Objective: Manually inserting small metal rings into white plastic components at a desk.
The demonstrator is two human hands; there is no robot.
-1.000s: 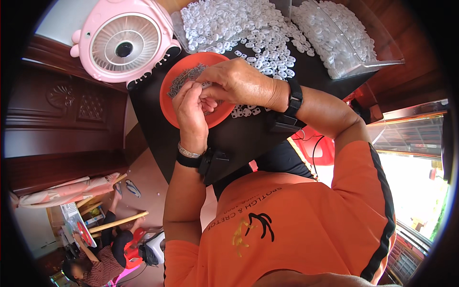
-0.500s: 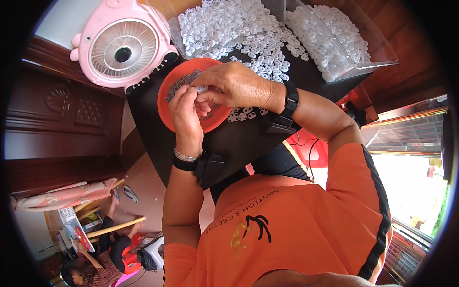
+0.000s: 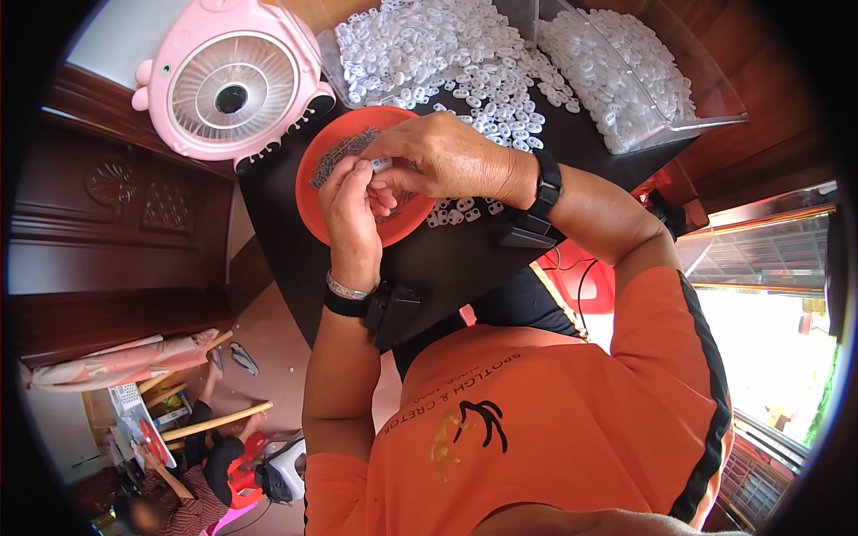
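Above an orange-red bowl (image 3: 311,210), my two hands meet with bent, closed fingers. Between their fingertips sits a small white oval plastic piece (image 3: 382,164) with dark holes. My left hand (image 3: 351,210) pinches it from the left, and my right hand (image 3: 442,161) grips it from the right, its back hiding part of the bowl. Many thin grey metal pins (image 3: 338,159), perhaps nails or screws, lie in the bowl. Whether a pin is also between my fingers is hidden. Similar loose white pieces (image 3: 460,213) lie under my right wrist.
A clear bin (image 3: 657,136) of white pieces stands at the far right of the black table (image 3: 286,192). A heap of white pieces (image 3: 420,45) spills from another container. At far left is a pink fan (image 3: 161,98). Another person (image 3: 183,500) sits low at left.
Both hands stay over the bowl with the white piece between their fingertips. My right fingers have shifted very slightly; the view has moved a little.
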